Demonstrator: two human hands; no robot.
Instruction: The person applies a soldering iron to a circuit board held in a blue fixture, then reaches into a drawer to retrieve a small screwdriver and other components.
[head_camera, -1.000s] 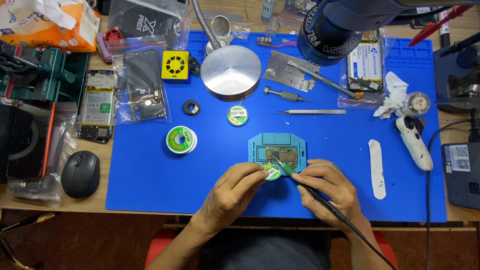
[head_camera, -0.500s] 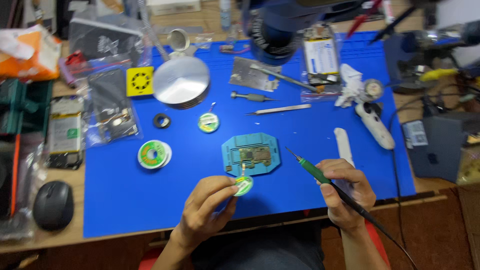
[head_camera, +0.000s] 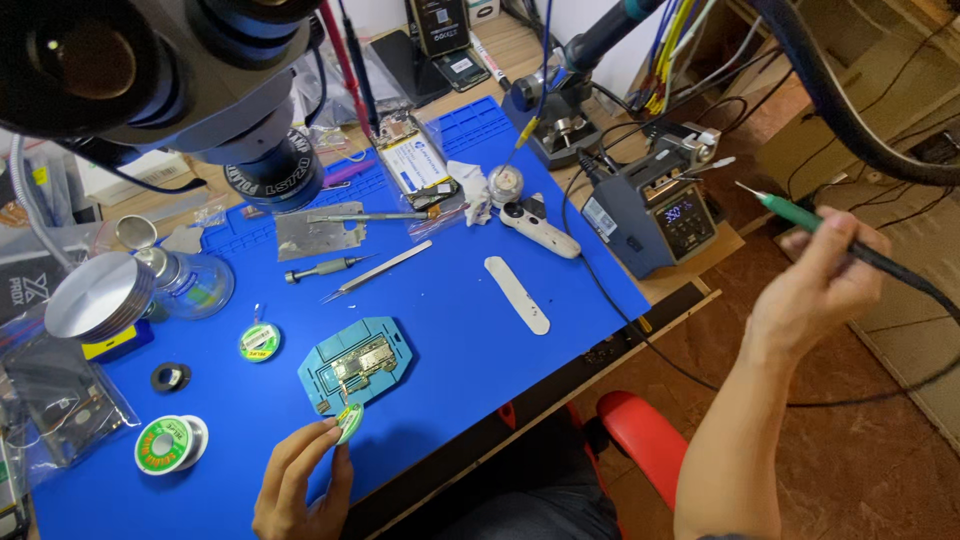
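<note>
Solder reel (head_camera: 170, 444): a green-and-white spool lying flat at the far left of the blue mat (head_camera: 450, 300), near a small black ring (head_camera: 171, 377).
Metal disc (head_camera: 98, 296): a round silver base at the mat's left edge, under the black microscope head (head_camera: 190, 80).
Small spool (head_camera: 259, 342): a green-labelled coil lying between the disc and the holder.
Left hand (head_camera: 298, 485): at the near edge of the surface, thumb and fingers pinched closed on a small round green tin (head_camera: 349, 421).
Green tin: held tilted, touching the lower corner of the light-blue board holder (head_camera: 355, 372).
Board holder: flat on the mat, a circuit board clamped in its middle.
Tweezers (head_camera: 378, 270): lying slantwise above the holder, beside a small screwdriver (head_camera: 320, 268).
White strip (head_camera: 517, 294): a long pale piece lying right of the holder.
Soldering station (head_camera: 662, 210): a grey box with a lit display at the surface's right edge, off the mat.
Right hand (head_camera: 825, 285): raised off the surface, well right of the table, fingers closed around a green-handled soldering iron (head_camera: 800, 215).
Soldering iron: tip pointing up and left toward the station, black cord trailing right.
</note>
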